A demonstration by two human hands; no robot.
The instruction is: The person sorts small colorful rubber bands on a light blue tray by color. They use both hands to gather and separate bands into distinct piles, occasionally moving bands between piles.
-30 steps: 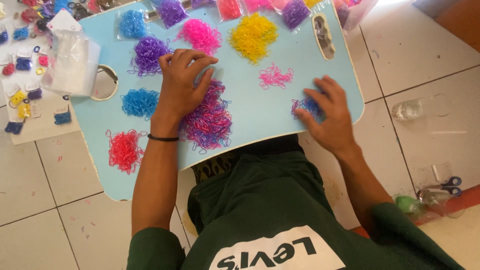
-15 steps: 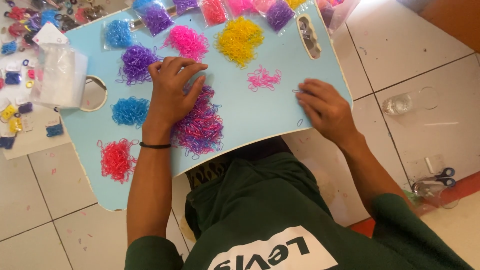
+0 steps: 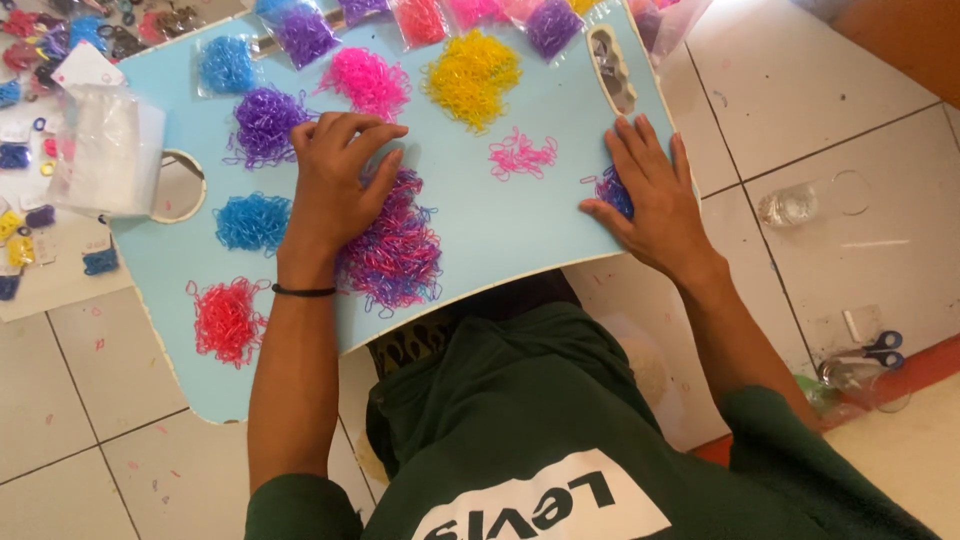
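Left hand [image 3: 340, 185] lies flat, fingers spread, on top of the mixed heap [image 3: 395, 250] of pink, purple and blue bands, near the front middle of the blue board [image 3: 520, 225]. It presses the heap down rather than pinching it; whether a band is caught under the fingertips I cannot tell. Right hand [image 3: 650, 205] is flat too, fingers together, palm over the board's right edge, and a small purple clump [image 3: 612, 190] peeks out from under the thumb side. That hand looks like it is steadying the board, which rests over the lap and juts past the knees.

Around the heap sit piles of 1 colour each: purple [image 3: 265, 122] just above the left fingers, blue [image 3: 252, 222] to its left, red [image 3: 225, 320] at the near corner, hot pink [image 3: 368, 82], yellow [image 3: 472, 75], and a thin pink scatter [image 3: 520, 157] between the 2 hands. Each stands apart from the next, so colours stay separate. Bagged bands [image 3: 300, 35] line the far edge. A clear bag [image 3: 105, 150] lies off the left side, scissors [image 3: 880, 347] on the floor at right.
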